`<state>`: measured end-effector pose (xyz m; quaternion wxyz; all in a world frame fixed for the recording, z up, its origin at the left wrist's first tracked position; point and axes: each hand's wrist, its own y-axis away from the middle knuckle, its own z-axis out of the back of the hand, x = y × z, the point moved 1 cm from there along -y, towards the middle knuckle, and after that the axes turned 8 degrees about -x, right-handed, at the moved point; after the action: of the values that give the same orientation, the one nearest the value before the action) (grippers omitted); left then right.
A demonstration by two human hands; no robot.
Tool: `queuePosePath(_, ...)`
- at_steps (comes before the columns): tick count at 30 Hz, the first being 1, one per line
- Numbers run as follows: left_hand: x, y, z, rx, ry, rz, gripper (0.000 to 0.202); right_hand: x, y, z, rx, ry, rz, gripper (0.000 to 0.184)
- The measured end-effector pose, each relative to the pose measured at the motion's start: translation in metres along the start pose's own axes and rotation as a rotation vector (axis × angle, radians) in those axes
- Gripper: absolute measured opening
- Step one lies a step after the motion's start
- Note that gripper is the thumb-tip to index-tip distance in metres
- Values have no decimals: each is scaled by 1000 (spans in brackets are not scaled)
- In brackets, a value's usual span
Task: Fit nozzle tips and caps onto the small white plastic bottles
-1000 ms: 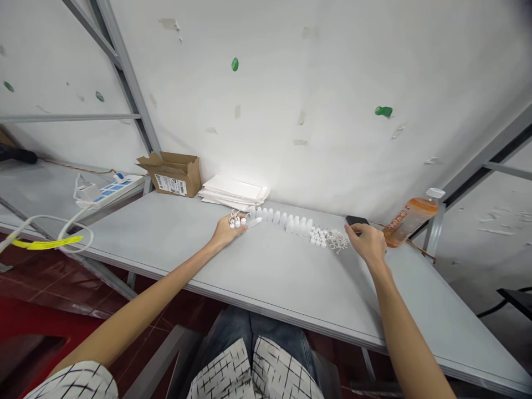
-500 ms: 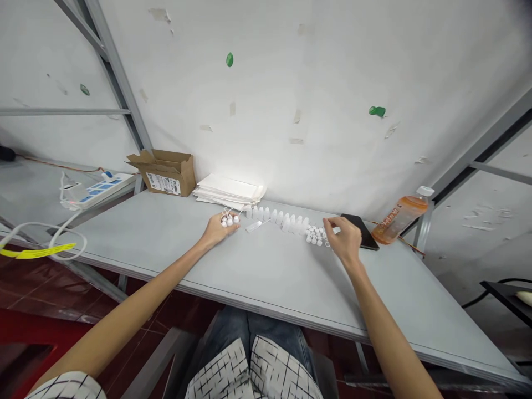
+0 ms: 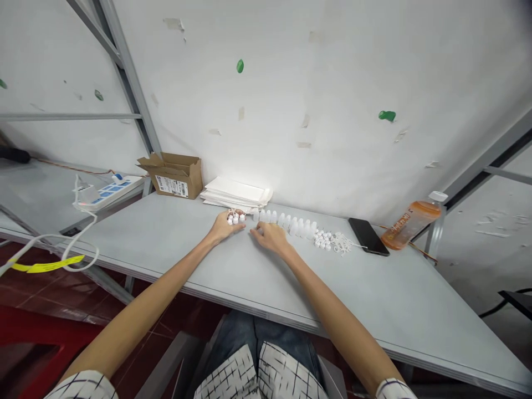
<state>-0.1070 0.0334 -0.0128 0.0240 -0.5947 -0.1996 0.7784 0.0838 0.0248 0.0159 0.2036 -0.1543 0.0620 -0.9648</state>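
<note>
My left hand (image 3: 224, 228) is closed round several small white caps (image 3: 236, 219), with thin white loops showing above them. Just to its right, my right hand (image 3: 271, 237) is over the table with its fingers curled together; whatever they may hold is too hidden to make out. Behind the right hand stands a row of small translucent white bottles (image 3: 294, 225). At the row's right end lies a cluster of small white caps (image 3: 322, 239), beside a heap of thin white ring-like pieces (image 3: 341, 243).
A black phone (image 3: 368, 237) and a tilted bottle of orange drink (image 3: 409, 223) are at the right. An open cardboard box (image 3: 193, 180) and stacked white sheets (image 3: 236, 192) sit along the wall. A power strip (image 3: 116, 191) lies at the left on the grey table (image 3: 166, 238).
My right hand has moved left from the caps and rings to beside my left hand. The clear piece lying in front of the row is now out of sight. The left hand keeps its caps.
</note>
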Motion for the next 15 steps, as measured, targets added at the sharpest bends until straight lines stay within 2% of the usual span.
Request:
queuePosePath(6,4,-1,1,3,38,7,61,-7,25,6,6,-19,33,30)
queuePosePath(9,2,0,3,-35,34,4,62,-14,35,11,5,-55,45,23)
queuePosePath(15,-2,2,2,-32,23,33,60,-34,49,14,-23,-140,88,23)
